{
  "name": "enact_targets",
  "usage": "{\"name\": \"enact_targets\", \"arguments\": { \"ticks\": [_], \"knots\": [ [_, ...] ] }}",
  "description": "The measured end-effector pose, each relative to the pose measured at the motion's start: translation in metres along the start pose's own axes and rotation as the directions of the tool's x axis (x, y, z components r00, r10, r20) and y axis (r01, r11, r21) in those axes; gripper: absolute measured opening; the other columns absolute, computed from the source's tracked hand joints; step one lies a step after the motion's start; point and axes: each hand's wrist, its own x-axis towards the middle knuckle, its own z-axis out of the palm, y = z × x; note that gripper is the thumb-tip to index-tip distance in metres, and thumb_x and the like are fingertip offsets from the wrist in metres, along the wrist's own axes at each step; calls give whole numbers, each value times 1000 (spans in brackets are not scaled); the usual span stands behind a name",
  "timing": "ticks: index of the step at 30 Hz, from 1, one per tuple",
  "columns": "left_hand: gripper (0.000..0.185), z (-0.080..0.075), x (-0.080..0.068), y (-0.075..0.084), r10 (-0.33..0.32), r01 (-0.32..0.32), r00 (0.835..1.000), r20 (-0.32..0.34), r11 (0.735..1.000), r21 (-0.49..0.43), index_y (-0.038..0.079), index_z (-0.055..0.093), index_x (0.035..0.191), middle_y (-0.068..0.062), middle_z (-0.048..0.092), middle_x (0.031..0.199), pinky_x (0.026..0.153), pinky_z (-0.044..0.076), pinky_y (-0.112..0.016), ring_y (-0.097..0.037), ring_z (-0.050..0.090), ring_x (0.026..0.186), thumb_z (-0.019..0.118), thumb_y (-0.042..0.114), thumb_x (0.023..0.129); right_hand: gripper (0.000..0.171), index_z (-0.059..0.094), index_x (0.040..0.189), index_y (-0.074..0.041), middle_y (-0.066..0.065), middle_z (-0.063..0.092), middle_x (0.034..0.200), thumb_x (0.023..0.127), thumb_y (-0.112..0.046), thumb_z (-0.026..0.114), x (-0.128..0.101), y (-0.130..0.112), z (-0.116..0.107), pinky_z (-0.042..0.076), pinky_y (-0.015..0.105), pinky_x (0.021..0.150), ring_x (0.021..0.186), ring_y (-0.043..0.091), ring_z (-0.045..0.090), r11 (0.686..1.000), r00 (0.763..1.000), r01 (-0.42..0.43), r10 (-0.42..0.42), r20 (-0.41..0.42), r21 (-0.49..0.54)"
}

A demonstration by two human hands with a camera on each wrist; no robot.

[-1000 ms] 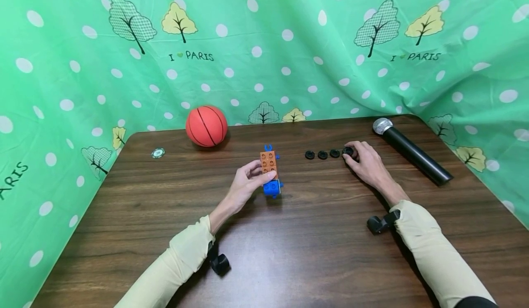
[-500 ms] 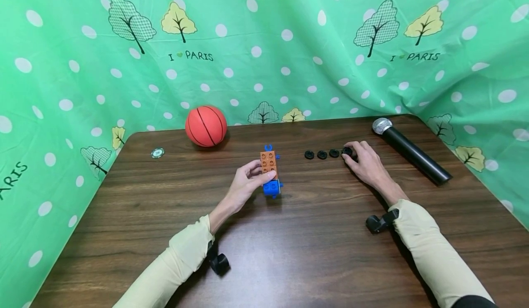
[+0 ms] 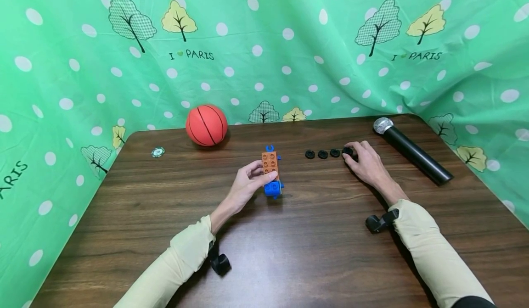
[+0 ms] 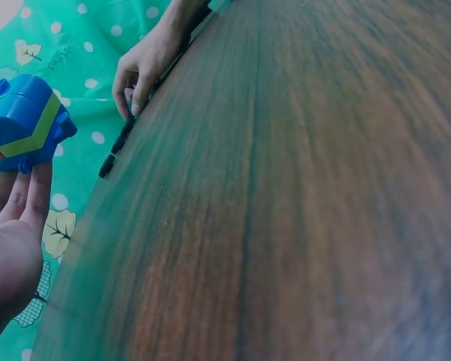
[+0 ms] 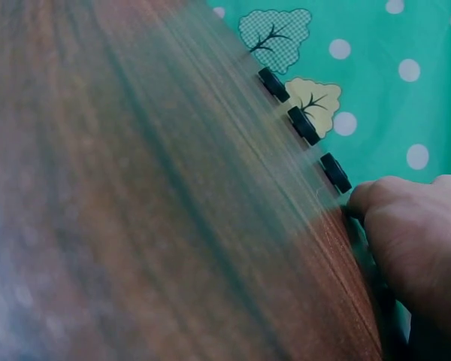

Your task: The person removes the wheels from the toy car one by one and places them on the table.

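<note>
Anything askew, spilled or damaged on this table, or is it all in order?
Nothing stands out. The left hand holds the orange-and-blue block toy flat on the table; the right hand touches the end of a neat row of black wheels. Ball, microphone and chip lie undisturbed.

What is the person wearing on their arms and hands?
Both arms wear long, pale yellow sleeves reaching the wrists. The left hand and right hand are bare, with no gloves or rings visible. A small black camera is strapped under each wrist.
</note>
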Motion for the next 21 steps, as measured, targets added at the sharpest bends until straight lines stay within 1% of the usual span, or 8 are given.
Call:
{"name": "enact_targets", "arguments": {
  "ticks": [9,15,21],
  "knots": [
    [43,1,-1,1,7,-7,1000,5,1000,5,-6,62,129,-13,74,110,89,55,-31,-18,72,96,71,17,94,30,61,126,5,23,52,102,101,-11,63,-1,-1,1,44,57,77,88,38,53,1000,999,-29,29,19,-7],
    [43,1,0,0,1,-1,1000,8,1000,14,-6,62,130,-13,73,111,89,55,-31,-17,72,97,71,16,94,30,61,126,5,23,52,101,101,-11,64,-1,-1,1,43,56,76,87,38,52,1000,999,-30,30,14,-11],
    [43,1,0,1,5,-5,1000,12,1000,4,-6,61,131,-13,73,111,90,55,-30,-17,72,97,71,14,94,32,60,127,7,23,52,101,101,-11,64,-1,-3,0,43,55,75,87,38,52,999,999,-24,24,22,-24]
  ]
}}
